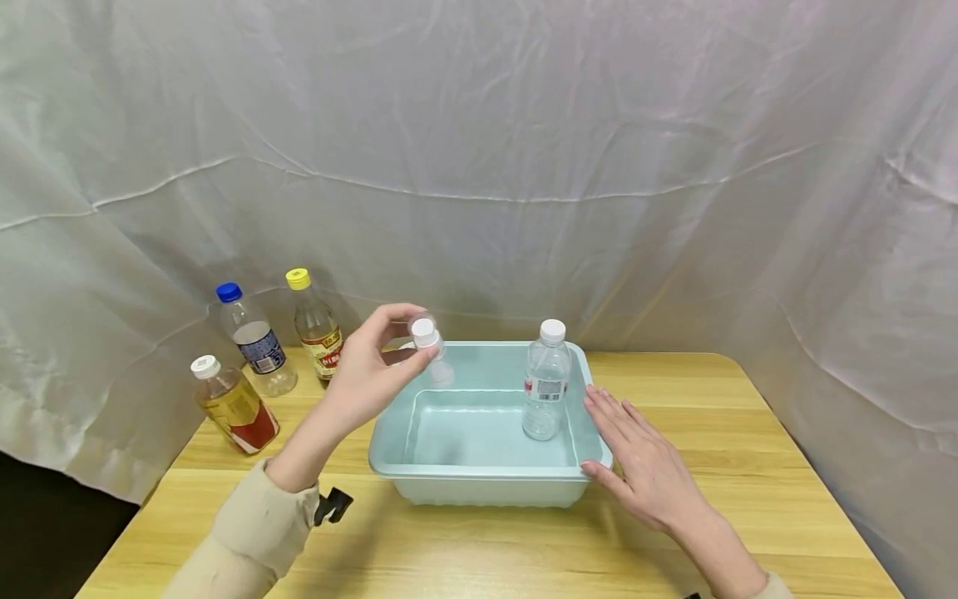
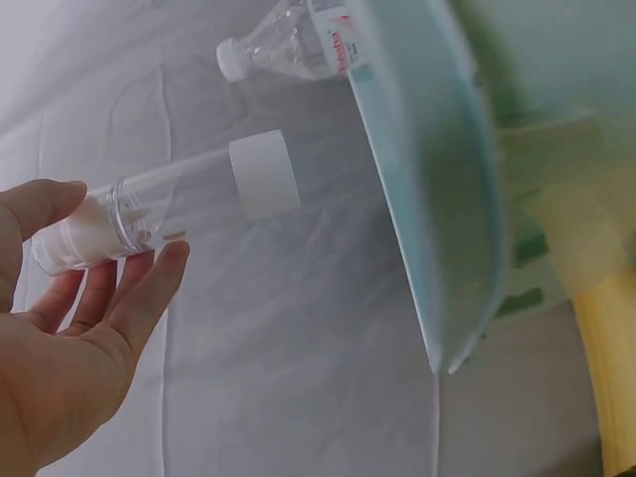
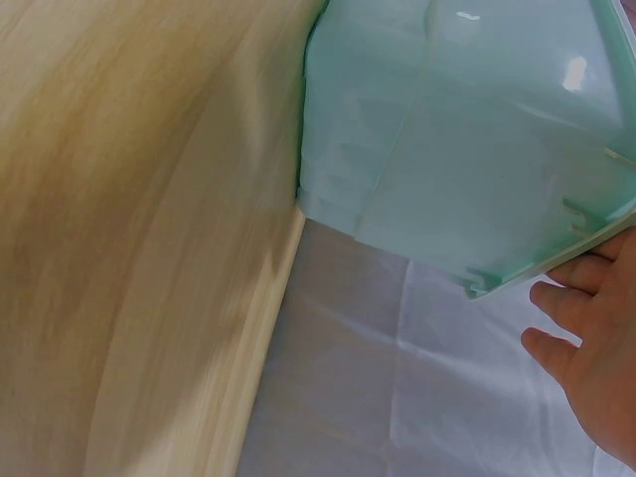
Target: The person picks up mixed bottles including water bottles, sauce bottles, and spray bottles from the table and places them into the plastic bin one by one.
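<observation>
The left hand (image 1: 367, 362) is pinching the upper end of a clear tube (image 2: 184, 191) between its thumb and fingers; the tube's white lower end is pointing downward, apart from the tub. Below and right of the grip, the pale blue tub (image 1: 486, 472) is sitting on the table (image 1: 748, 466). Inside it, right of the grip, 1 clear bottle (image 1: 546, 378) with a white cap is standing upright. Farther right, the right hand (image 1: 644, 462) is holding its fingers straight, touching the tub's right rim and gripping nothing. Left of the grip, 3 bottles are standing: a yellow-capped bottle (image 1: 323, 337) nearest, then a blue-capped bottle (image 1: 258, 343) and a bottle with a yellow-and-red label (image 1: 238, 409). Behind everything, grey cloth (image 1: 486, 125) is hanging.
</observation>
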Motion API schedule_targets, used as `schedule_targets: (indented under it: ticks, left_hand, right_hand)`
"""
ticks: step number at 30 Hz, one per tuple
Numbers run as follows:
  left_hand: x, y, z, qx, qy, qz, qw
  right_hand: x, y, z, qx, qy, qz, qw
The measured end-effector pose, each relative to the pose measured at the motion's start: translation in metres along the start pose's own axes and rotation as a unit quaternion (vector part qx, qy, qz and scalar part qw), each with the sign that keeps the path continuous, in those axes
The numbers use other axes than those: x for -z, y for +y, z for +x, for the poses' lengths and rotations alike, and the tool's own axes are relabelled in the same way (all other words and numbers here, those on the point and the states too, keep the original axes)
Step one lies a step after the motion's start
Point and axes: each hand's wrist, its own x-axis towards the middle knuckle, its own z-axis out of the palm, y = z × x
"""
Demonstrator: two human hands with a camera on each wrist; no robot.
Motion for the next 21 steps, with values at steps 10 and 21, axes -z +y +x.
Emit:
schedule_targets:
  ticks: [10, 21]
  left_hand:
    - [-0.017, 0.003, 0.024, -0.018, -0.106, 0.007, 0.9941]
    - [-0.04, -0.008, 0.055, 0.018, -0.227, 0.042, 0.9727]
  right_hand:
    - [-0.001, 0.001, 0.0, 0.01, 0.019, -0.005, 0.9998]
    - [0.0, 0.001, 0.001, 0.01, 0.019, 0.001, 0.9998]
